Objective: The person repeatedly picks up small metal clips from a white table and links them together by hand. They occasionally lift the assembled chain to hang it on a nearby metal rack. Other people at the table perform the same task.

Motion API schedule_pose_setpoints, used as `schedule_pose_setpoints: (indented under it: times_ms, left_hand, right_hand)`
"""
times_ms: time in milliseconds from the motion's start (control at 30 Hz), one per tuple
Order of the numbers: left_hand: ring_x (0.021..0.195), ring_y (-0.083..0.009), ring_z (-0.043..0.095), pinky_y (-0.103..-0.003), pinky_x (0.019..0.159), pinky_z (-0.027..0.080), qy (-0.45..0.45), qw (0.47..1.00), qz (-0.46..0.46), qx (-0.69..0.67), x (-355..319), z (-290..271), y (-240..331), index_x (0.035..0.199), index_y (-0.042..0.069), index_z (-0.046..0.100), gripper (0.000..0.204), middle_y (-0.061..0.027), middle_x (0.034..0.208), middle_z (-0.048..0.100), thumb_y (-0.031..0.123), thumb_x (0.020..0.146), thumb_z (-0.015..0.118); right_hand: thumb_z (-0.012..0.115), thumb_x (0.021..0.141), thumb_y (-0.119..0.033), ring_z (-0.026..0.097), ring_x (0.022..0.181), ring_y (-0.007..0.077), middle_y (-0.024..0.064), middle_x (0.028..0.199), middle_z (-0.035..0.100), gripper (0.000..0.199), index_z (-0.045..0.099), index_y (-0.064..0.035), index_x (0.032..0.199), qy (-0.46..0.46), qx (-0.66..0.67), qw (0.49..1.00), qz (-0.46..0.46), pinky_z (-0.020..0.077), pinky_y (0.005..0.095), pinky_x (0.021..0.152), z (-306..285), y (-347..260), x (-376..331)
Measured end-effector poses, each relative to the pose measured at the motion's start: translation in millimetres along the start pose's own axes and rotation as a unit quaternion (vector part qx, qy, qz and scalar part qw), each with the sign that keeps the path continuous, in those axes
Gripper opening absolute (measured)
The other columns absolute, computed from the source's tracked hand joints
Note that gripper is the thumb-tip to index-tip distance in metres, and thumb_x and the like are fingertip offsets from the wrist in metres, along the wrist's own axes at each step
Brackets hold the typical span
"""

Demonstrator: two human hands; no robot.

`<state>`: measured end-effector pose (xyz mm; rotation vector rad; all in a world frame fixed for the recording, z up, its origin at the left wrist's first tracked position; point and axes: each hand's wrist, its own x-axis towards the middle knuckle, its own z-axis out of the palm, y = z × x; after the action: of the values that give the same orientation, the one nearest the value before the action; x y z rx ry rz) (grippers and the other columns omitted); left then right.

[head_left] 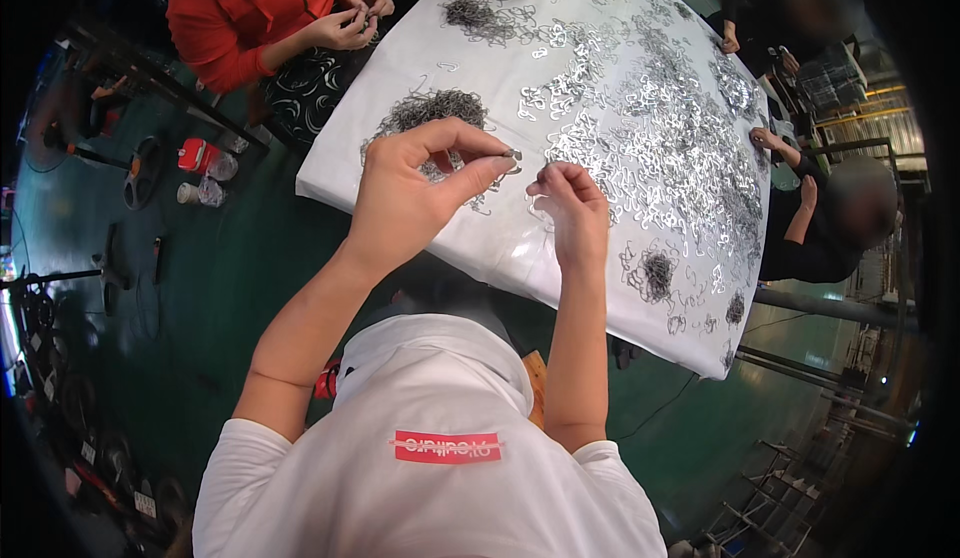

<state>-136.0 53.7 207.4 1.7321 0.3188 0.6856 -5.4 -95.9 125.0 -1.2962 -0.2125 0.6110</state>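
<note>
My left hand [405, 188] is raised over the near edge of the table, thumb and forefinger pinched on a small bent metal piece [515, 161]. A short gap to the right of it, my right hand [577, 213] has its fingers curled together; whether something small sits in them is hidden. Behind my left hand lies a dark heap of bent wire pieces [430, 108]. Shiny curved metal hooks [640, 148] are spread over the middle and right of the white-covered table [345, 138].
A person in a red top [215, 23] works with both hands at the left edge. Other people's hands [765, 139] rest along the far and right edges. Smaller dark heaps [657, 274] lie near the front right corner. A red container [197, 155] stands on the green floor [220, 248].
</note>
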Motion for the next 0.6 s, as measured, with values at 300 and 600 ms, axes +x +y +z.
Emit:
schedule_pose_setpoints:
  times_ms: [300, 600]
  left_hand:
    - [0.067, -0.0117, 0.059, -0.026, 0.062, 0.044, -0.027, 0.996, 0.078, 0.019, 4, 25, 8, 0.085, 0.005, 0.07, 0.012, -0.0036, 0.079, 0.068, 0.004, 0.074, 0.073]
    - [0.07, -0.0178, 0.06, -0.029, 0.065, 0.048, -0.037, 0.985, 0.159, 0.052, 7, 46, 13, 0.084, 0.003, 0.068, 0.013, -0.0069, 0.079, 0.066, 0.001, 0.072, 0.072]
  right_hand:
    - [0.065, 0.085, -0.005, 0.049, 0.091, 0.0089, 0.0017, 0.102, 0.052, 0.005, 0.061, -0.0028, 0.087, -0.059, 0.041, 0.987, -0.146, 0.0391, 0.0228, 0.078, 39, -70, -50]
    - [0.065, 0.084, -0.003, 0.049, 0.091, 0.0093, 0.0026, 0.101, 0.05, 0.006, 0.06, -0.0025, 0.088, 0.027, 0.02, 0.974, -0.226, 0.0417, 0.0248, 0.079, 36, -70, -53]
